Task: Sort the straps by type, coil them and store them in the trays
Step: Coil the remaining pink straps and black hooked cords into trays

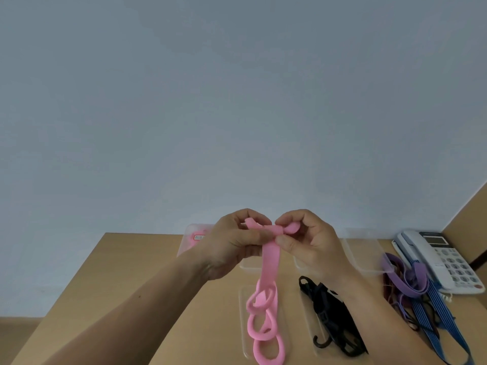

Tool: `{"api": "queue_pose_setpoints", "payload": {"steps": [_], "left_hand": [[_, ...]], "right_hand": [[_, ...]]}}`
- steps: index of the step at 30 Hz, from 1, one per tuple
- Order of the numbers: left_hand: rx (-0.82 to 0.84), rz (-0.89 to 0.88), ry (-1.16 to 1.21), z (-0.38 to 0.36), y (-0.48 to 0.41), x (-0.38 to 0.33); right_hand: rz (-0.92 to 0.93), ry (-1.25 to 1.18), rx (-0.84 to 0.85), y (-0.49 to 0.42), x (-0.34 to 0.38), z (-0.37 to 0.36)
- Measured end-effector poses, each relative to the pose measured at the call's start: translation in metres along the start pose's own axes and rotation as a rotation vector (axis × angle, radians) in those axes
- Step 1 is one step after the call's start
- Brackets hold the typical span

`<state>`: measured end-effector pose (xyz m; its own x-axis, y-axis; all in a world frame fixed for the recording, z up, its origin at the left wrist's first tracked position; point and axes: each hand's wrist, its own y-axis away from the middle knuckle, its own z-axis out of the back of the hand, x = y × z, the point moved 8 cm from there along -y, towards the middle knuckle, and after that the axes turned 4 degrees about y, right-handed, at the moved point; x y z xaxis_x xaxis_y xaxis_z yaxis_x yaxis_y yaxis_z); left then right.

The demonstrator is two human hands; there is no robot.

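Observation:
A pink flat strap [268,262] hangs from both hands above the desk. My left hand [234,246] pinches its upper end, and my right hand [308,241] pinches the folded end beside it. The rest of the strap drops into loose loops over a clear tray [243,325] at the front. A second clear tray [308,312] to its right holds black straps [332,320] with hooks. On the right lies a heap of purple straps [403,277] and blue striped straps [432,317].
More clear trays stand along the back of the wooden desk [147,272]; the left tray [192,238] holds something pink with a label. A white desk telephone [445,259] sits at the back right. A blue-grey wall rises behind the desk.

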<state>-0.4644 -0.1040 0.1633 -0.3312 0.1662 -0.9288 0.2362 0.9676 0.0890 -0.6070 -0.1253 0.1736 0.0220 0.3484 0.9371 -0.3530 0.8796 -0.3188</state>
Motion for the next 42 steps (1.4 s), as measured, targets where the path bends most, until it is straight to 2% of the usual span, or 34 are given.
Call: {"api": "queue_pose_setpoints", "payload": {"steps": [3,5,8,11,15,19,25,32,38,42], "left_hand": [[0.035,-0.058,-0.062,-0.002,-0.001,-0.001],[0.04,-0.095,-0.132,-0.002,0.0,0.0],[-0.062,-0.121,-0.196,0.006,0.001,0.001],[-0.045,-0.049,-0.146,0.005,0.0,0.009],[0.023,0.03,-0.189,0.001,0.002,0.014],[0.071,0.074,-0.195,-0.004,0.004,0.013],[0.036,0.077,-0.155,-0.001,0.006,0.011],[-0.048,-0.025,-0.122,0.007,0.004,0.009],[-0.119,-0.234,-0.346,0.009,0.005,-0.003],[-0.094,-0.231,-0.338,0.008,0.005,0.0]], "right_hand": [[-0.13,-0.139,0.012,0.001,-0.007,-0.005],[-0.166,-0.039,0.003,0.001,-0.009,-0.004],[-0.179,0.058,-0.023,0.003,-0.012,-0.001],[-0.149,0.111,-0.051,0.004,-0.01,0.002],[-0.096,0.169,-0.058,0.007,-0.006,0.004],[-0.065,0.136,-0.053,0.007,0.0,0.001],[-0.05,0.146,-0.009,0.008,0.0,-0.003],[-0.118,0.056,-0.017,0.007,-0.008,-0.005],[-0.24,0.001,-0.047,0.006,-0.021,-0.003],[-0.232,0.012,-0.047,0.006,-0.019,-0.002]]}}
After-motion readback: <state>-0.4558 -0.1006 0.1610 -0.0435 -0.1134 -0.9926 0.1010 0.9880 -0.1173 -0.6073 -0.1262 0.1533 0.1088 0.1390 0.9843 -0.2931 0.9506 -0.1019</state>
